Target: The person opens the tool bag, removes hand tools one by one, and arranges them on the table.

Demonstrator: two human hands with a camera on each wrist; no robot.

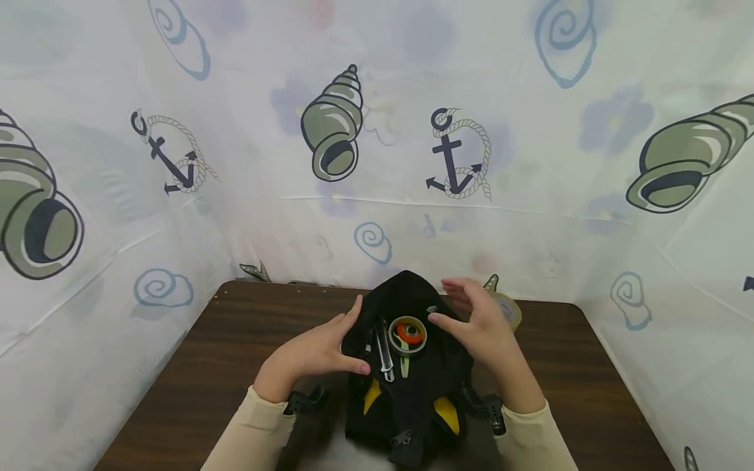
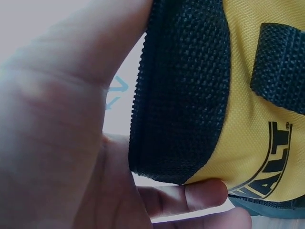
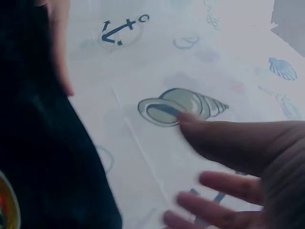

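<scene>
While both bare hands flank it, the black-and-yellow bag (image 1: 424, 376) sits on the dark brown wooden table (image 1: 247, 353), at the near middle of the head view. Left hand (image 1: 318, 350): at the bag's left side, thumb and index finger spread wide; the left wrist view shows fingers at the lower edge of a yellow panel (image 2: 245, 95) bearing black lettering, with zipper teeth (image 2: 136, 100) running along the black border. Right hand (image 1: 483, 327): at the bag's other side, thumb and fingers apart, pinching nothing; the right wrist view shows a gap between it and the black fabric — contact elsewhere cannot be told. Against the bag's black fabric lie a ring-shaped roll (image 1: 393, 337) encircling an orange item (image 1: 418, 339), a utility knife (image 1: 385, 356) just left of the roll, and a pale green strip (image 1: 404, 367) extending below it. Zipper pull (image 1: 402, 438) near the bag's closest edge. Behind the right wrist, a pale yellowish rounded object (image 1: 512, 312) is partly hidden — identity unclear. White cloth (image 1: 394, 163) printed with shells and anchors surrounds the table; cream sleeves (image 1: 250, 432) cover both forearms.
</scene>
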